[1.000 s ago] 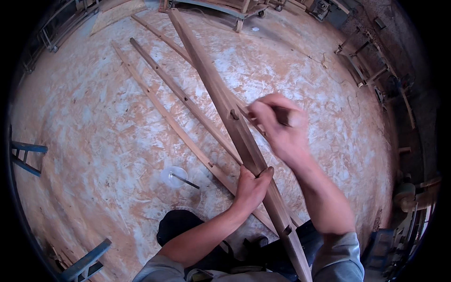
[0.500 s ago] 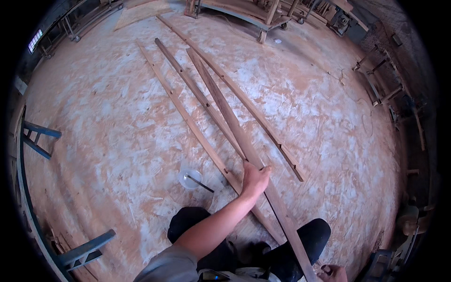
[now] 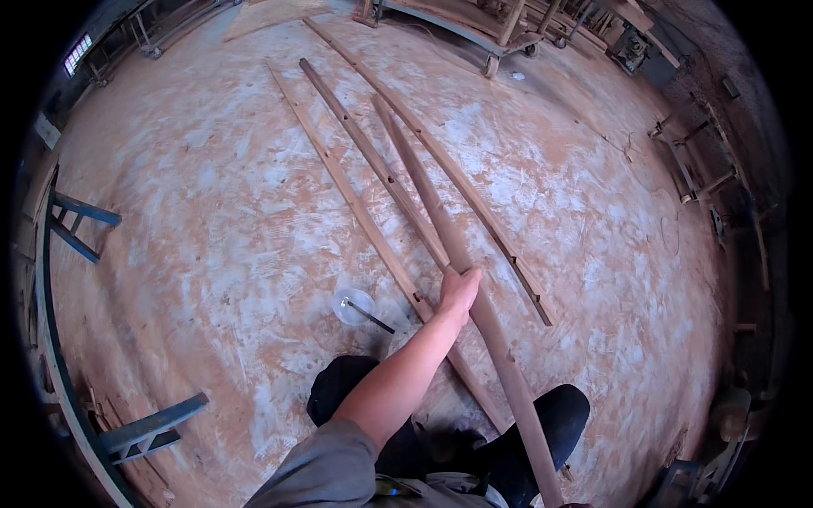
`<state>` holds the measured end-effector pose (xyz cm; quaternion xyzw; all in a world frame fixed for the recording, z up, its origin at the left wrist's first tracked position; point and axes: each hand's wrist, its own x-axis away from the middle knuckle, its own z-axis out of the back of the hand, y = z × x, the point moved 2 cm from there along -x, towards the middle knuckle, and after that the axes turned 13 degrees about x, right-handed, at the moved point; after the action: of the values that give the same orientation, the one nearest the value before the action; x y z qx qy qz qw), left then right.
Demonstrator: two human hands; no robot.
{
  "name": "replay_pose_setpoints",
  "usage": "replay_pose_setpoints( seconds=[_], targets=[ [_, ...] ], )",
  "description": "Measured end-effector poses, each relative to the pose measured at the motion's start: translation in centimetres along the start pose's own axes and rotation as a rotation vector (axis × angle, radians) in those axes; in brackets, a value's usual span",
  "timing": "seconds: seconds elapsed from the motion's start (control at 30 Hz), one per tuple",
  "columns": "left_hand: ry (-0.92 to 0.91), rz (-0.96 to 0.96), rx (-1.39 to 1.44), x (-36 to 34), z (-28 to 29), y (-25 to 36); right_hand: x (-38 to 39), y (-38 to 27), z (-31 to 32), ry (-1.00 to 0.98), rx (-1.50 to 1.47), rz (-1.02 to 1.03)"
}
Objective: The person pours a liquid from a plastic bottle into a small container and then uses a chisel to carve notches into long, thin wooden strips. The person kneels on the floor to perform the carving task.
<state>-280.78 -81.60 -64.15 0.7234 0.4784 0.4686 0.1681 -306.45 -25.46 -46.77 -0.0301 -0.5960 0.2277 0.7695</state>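
My left hand is closed round a long brown wooden board, gripping it near its middle. The board slants from the far middle of the floor down over my right knee to the lower edge. Only a sliver of my right hand shows there, by the board's near end; its fingers are hidden. Left of the held board lie two long notched wooden strips, a darker strip and a paler strip. Another notched strip lies to its right.
A round whitish tub with a dark-handled brush stands on the floor left of the strips. Blue metal supports are at the left. A wheeled cart stands at the back, and a wooden rack at the right.
The held board has turned in my left hand, so a different face shows upward. My right hand has moved down, almost out of view. The whole view has shifted slightly.
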Motion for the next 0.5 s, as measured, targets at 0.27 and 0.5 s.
replay_pose_setpoints(
  seconds=[0.27, 0.5],
  targets=[
    [-0.383, 0.257, 0.502, 1.0, -3.1, 4.0, -1.2, -18.4, 0.2, 0.692, 0.86, 0.044],
    [-0.407, 0.256, 0.505, 1.1, -2.3, 2.6, -9.5, -28.9, 4.6, 0.969, 1.118, 0.301]
  ],
)
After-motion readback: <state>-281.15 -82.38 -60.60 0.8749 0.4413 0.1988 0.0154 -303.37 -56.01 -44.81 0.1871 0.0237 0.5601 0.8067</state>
